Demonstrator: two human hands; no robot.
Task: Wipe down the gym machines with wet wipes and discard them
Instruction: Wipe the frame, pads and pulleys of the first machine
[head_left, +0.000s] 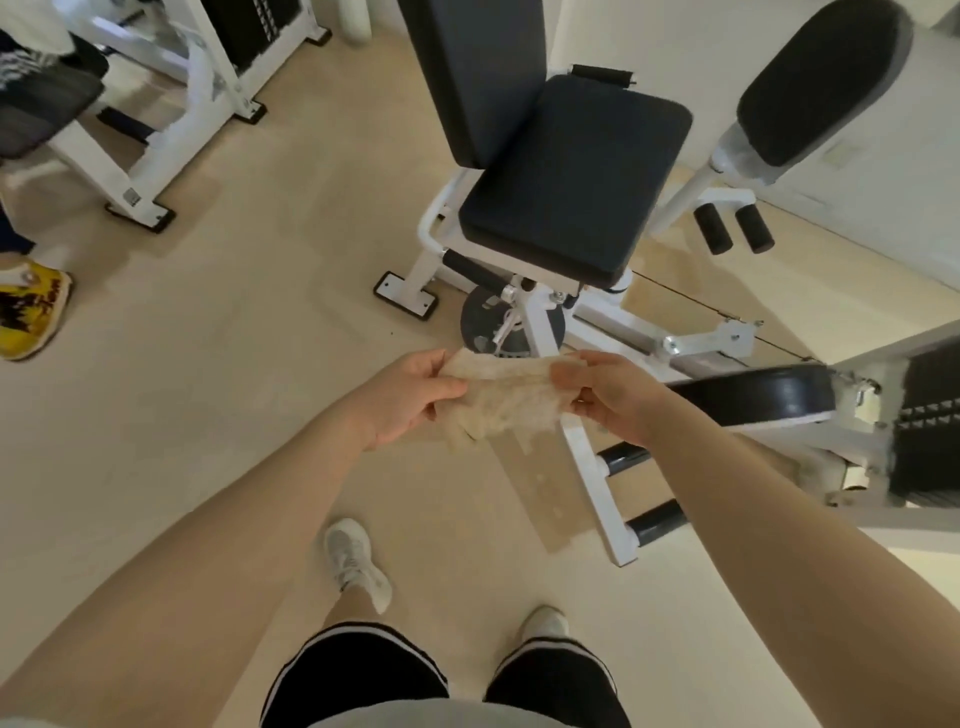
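At the centre of the frame the left hand (410, 397) and right hand (605, 397) each pinch an end of a wet wipe (501, 402), stretched between them in the air; the gym machine's dark seat (566, 182) stands above, at upper centre.

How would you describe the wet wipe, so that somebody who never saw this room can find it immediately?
Start from the white machine with the dark seat pad in the middle of the view. In front of it, above the beige floor, the left hand and right hand pinch a sheet stretched between them. That is the wet wipe: pale, crumpled and thin, the only soft cloth-like thing here.
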